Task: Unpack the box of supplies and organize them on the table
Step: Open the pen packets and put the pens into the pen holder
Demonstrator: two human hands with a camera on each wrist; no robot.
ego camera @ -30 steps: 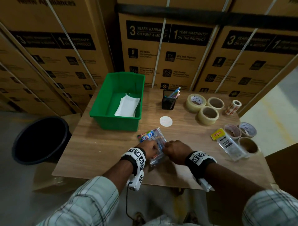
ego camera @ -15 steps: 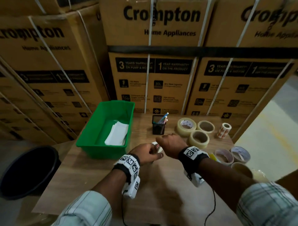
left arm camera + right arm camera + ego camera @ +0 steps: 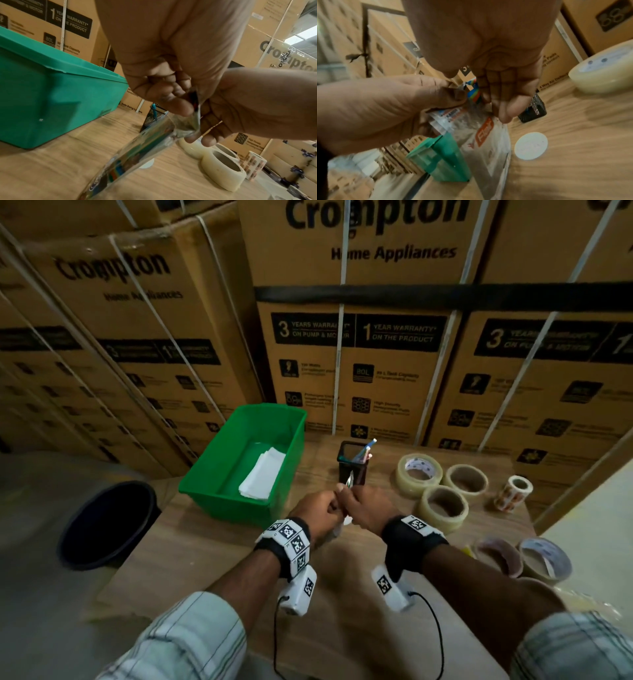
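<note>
A clear plastic packet of pens (image 3: 488, 135) with an orange label hangs in the air above the wooden table (image 3: 212, 559). My left hand (image 3: 329, 506) and right hand (image 3: 356, 501) pinch its top edge from either side. In the left wrist view my left hand (image 3: 188, 106) pinches the packet (image 3: 137, 155) at its top, which points up while the packet slants down. Just behind the hands stands a black mesh pen holder (image 3: 352, 467) with a few pens in it. The green bin (image 3: 233, 508) to the left holds white paper (image 3: 263, 474).
Three tape rolls (image 3: 443, 506) and a sticker roll (image 3: 513, 493) lie right of the holder, with more rolls (image 3: 544, 556) at the right edge. A white disc (image 3: 530, 146) lies under the hands. Stacked cartons (image 3: 352, 364) wall the back. A black bucket (image 3: 109, 522) stands on the floor, left.
The packet lay on the table under both hands a second ago. Both hands have lifted it up and away, toward the pen holder, and the head view has tilted upward.
</note>
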